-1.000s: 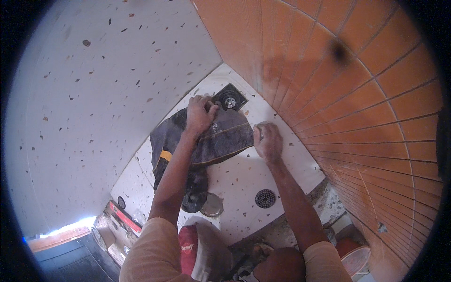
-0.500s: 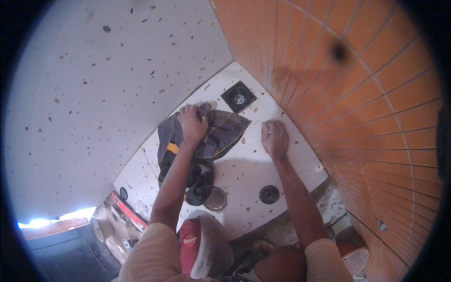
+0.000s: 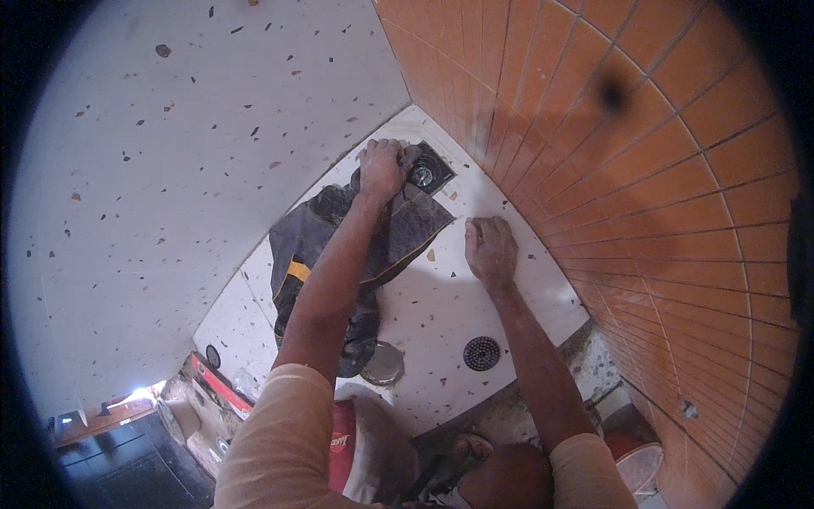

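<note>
A dark grey garment [image 3: 407, 225] with yellow edging lies spread over the white speckled floor slab [image 3: 432, 297]. My left hand [image 3: 384, 168] is closed on a bunched grey cloth [image 3: 411, 156] beside the black square drain [image 3: 424, 176], partly covering it. Whether that bunch belongs to the garment, I cannot tell. My left forearm crosses above the garment and hides part of it. Resting on the slab near the orange wall, my right hand [image 3: 492, 246] is curled closed, its palm side hidden.
Orange tiled wall [image 3: 627, 204] rises at right, a white speckled wall [image 3: 195, 187] at left. A round dotted drain cover [image 3: 482, 354] and a round opening [image 3: 383, 365] sit in the slab. A red level [image 3: 222, 386] lies at lower left; a bucket [image 3: 640, 467] stands lower right.
My left hand has slid the bunched grey cloth farther away and to the right, up to the square drain. My right hand stays at nearly the same spot on the slab.
</note>
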Tool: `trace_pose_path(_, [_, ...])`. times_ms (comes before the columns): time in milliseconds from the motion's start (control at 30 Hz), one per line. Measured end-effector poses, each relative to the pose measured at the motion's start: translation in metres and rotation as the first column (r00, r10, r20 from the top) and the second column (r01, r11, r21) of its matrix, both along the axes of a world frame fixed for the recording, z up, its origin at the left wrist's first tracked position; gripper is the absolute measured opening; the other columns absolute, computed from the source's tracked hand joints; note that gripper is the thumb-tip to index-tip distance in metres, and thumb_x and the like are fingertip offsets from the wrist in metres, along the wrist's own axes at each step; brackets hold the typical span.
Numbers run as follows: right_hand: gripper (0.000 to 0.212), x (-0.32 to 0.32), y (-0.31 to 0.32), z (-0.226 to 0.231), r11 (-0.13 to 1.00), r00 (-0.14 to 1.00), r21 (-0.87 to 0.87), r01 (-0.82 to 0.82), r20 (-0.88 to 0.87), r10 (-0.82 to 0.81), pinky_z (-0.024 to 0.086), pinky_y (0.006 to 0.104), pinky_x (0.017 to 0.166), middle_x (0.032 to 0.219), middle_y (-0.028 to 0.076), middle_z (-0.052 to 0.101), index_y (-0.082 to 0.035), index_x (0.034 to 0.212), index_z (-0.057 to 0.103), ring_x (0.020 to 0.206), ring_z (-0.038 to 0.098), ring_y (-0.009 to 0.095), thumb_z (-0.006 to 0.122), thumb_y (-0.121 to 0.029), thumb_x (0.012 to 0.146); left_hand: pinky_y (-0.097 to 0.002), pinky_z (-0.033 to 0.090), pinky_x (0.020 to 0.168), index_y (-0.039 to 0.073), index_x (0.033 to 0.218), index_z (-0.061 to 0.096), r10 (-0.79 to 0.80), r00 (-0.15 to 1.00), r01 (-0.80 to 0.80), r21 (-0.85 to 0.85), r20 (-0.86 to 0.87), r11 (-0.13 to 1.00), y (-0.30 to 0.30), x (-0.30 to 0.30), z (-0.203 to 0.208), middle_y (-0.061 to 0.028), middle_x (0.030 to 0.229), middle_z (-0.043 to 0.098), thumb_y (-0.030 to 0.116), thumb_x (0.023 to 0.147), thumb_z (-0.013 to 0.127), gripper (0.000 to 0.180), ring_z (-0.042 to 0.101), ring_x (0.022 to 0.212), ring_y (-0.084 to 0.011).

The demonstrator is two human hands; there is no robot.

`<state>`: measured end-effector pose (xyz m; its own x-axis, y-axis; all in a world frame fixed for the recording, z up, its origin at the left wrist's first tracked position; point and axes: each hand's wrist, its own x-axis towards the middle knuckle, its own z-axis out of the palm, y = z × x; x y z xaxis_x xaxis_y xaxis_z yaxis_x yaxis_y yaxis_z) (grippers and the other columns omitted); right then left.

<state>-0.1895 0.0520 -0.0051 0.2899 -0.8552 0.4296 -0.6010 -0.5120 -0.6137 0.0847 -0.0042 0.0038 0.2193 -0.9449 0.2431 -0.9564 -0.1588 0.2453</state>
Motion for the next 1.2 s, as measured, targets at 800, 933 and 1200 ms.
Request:
trace_pose_path(800, [0.019,0.002,0.0,0.003,0.999,0.995,-0.036,0.021,-0.092,-0.024,0.053,0.0458,0.074,0.09,0.017,0.061,-0.003,0.087,0.059,0.087,0.061,0.036,0.067,-0.02,0.09,-0.0478,0.039,0.093,0.011,0.097,0.075,-0.035,0.988,0.041,0.037,-0.151,0.998,-0.025,-0.011,0.006,-0.0097,0.104,0.07,0.046,0.066,0.086,0.048,0.056,0.111,-0.0318])
trace_pose_path(933, [0.018,0.0,-0.001,-0.003,0.998,0.995,-0.057,0.029,-0.094,-0.034,0.053,0.0461,0.075,0.09,0.016,0.061,-0.005,0.088,0.06,0.088,0.061,0.036,0.066,-0.022,0.09,-0.0506,0.038,0.096,0.011,0.099,0.075,-0.035,0.99,0.05,0.1,-0.137,0.994,-0.033,-0.009,0.013,-0.0097,0.106,0.07,0.047,0.067,0.085,0.049,0.056,0.113,-0.0319])
trace_pose_path(1200, [0.018,-0.001,-0.002,-0.005,1.0,0.997,-0.013,0.013,-0.082,-0.014,0.053,0.0451,0.076,0.092,0.013,0.062,-0.006,0.09,0.061,0.09,0.061,0.034,0.067,-0.023,0.09,-0.0512,0.038,0.096,0.012,0.099,0.075,0.014,0.998,-0.001,0.192,-0.067,0.981,-0.032,-0.003,0.018,-0.0095,0.104,0.071,0.046,0.069,0.084,0.046,0.057,0.111,-0.0312])
